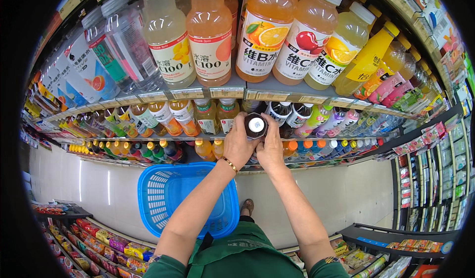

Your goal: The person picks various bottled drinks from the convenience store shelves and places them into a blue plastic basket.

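A dark drink bottle with a white cap (256, 125) is held upright between my two hands, in front of the lower drink shelf. My left hand (238, 142) wraps the bottle's left side, with a gold bracelet at the wrist. On the right side, my right hand (271, 144) has its fingers around the bottle. Both thumbs lie near the bottle's near side. To the left of my left forearm is a blue plastic basket (174, 200), partly behind that arm. Similar dark bottles with white caps (279, 111) stand on the shelf just right of the held one.
Large juice bottles (261, 33) line the upper shelf, above a strip of price tags (226, 92). Smaller bottles with orange caps (291, 147) fill the bottom shelf. Packaged snacks (118, 242) lie on shelves behind me at the left, and more goods (356, 259) at the right.
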Available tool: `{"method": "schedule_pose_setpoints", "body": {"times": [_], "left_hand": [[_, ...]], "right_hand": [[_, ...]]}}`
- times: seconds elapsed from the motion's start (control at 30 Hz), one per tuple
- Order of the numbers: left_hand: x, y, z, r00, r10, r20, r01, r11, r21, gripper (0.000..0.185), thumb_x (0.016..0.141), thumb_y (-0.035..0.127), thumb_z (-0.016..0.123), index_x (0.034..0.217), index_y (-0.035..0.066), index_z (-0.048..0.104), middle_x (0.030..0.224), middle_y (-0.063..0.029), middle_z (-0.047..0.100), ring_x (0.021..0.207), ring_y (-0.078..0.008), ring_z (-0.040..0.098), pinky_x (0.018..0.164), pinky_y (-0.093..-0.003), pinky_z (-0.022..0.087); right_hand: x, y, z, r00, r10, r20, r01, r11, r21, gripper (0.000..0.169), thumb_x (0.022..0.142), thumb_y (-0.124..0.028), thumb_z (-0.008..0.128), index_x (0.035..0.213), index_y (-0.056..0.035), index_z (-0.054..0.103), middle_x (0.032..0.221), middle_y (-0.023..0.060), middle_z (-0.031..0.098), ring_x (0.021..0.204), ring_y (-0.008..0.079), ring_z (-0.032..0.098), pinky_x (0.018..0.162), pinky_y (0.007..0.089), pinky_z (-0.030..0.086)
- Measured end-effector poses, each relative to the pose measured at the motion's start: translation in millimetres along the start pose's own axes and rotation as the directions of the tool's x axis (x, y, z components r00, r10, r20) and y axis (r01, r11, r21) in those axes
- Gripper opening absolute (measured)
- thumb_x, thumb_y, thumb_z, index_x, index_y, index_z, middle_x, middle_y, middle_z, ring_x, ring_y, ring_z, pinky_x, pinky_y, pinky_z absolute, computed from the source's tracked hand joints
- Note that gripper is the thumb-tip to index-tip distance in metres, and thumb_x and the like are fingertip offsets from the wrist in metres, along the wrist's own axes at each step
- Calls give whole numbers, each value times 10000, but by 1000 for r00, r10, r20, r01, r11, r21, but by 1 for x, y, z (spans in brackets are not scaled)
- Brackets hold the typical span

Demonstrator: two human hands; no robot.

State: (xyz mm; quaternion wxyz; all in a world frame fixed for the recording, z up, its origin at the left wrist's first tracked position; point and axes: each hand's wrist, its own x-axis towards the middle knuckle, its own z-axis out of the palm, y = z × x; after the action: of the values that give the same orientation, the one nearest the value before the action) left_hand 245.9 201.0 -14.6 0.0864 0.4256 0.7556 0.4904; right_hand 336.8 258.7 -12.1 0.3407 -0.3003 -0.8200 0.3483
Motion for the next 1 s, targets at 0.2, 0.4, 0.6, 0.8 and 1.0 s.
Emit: {"method": "schedule_pose_setpoints", "body": {"times": [0.2, 0.4, 0.6, 0.8, 1.0], "left_hand": [[-14, -1, -11, 995, 94, 24, -91, 990, -104, 693, 664, 78, 757, 1227, 53, 354, 1119, -242, 543, 975, -440, 559, 762, -472, 487], [-34, 17, -46, 996, 85, -34, -88, 988, -123, 665, 638, 70, 803, 1186, 64, 427, 1038, -161, 620, 955, -319, 626, 779, -366, 511], [-71, 1, -90, 999, -8, 34, 12, 992, -123, 651, 625, 81, 811, 1159, 59, 441, 1059, -150, 620, 974, -278, 637, 800, -331, 518], [-137, -62, -108, 970, -220, 105, 222, 975, -2, 626, 609, 82, 821, 1110, 65, 445, 1040, -145, 605, 965, -300, 626, 785, -352, 518], [-207, -154, -96, 925, -341, 168, 339, 940, 41, 637, 619, 61, 800, 1159, 59, 462, 1058, -189, 598, 982, -368, 597, 788, -390, 506]], "right_hand": [[-17, -16, -3, 997, -59, -52, 58, 998, -20, 726, 630, 204, 493, 1297, -67, 398, 1258, 196, 429, 1163, 396, 421, 985, 448, 362], [-35, -47, -8, 993, -114, -39, 115, 993, 4, 761, 623, 198, 516, 1324, -77, 402, 1239, 161, 449, 1151, 345, 447, 943, 375, 416], [-71, -64, 11, 987, -121, 106, 112, 990, 88, 740, 653, 159, 567, 1340, -59, 399, 1250, 148, 474, 1095, 304, 480, 835, 329, 488], [-132, -53, 73, 910, 137, 391, -220, 959, 178, 731, 684, 144, 578, 1340, -110, 380, 1291, 167, 424, 1131, 300, 498, 834, 349, 512], [-192, -12, 146, 769, 296, 567, -412, 907, 84, 658, 716, 108, 559, 1301, -119, 361, 1260, 179, 456, 1093, 338, 535, 798, 364, 527]]}}
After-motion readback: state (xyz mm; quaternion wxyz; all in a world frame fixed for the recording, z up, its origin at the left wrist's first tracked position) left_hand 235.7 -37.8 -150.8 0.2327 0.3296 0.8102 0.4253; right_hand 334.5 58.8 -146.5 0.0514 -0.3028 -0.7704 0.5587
